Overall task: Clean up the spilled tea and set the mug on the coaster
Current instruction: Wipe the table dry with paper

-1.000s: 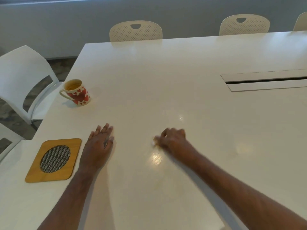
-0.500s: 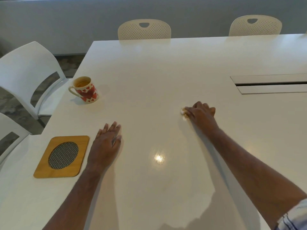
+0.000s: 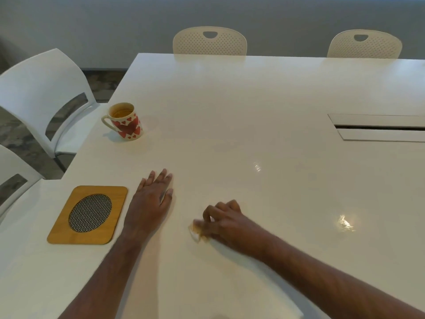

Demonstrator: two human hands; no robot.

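Note:
A white mug (image 3: pixel 125 122) with red hearts stands upright near the table's left edge, tea inside it. Nearer me on the left lies a square wooden coaster (image 3: pixel 88 215) with a mesh oval in its middle. My left hand (image 3: pixel 153 199) rests flat on the table just right of the coaster, fingers spread. My right hand (image 3: pixel 224 221) presses a small tea-stained wad of tissue (image 3: pixel 195 231) against the white table (image 3: pixel 230 111). Most of the tissue is hidden under my fingers. A faint wet sheen (image 3: pixel 345 223) shows farther right.
White chairs (image 3: pixel 43 97) stand off the table's left side, and two cream perforated chairs (image 3: pixel 209 41) are at the far edge. A cable slot with a flap (image 3: pixel 379 128) is set into the table at the right.
My right hand has slid back toward me and to the left with the tissue, after reaching farther up the table. My left hand has stayed flat beside the coaster.

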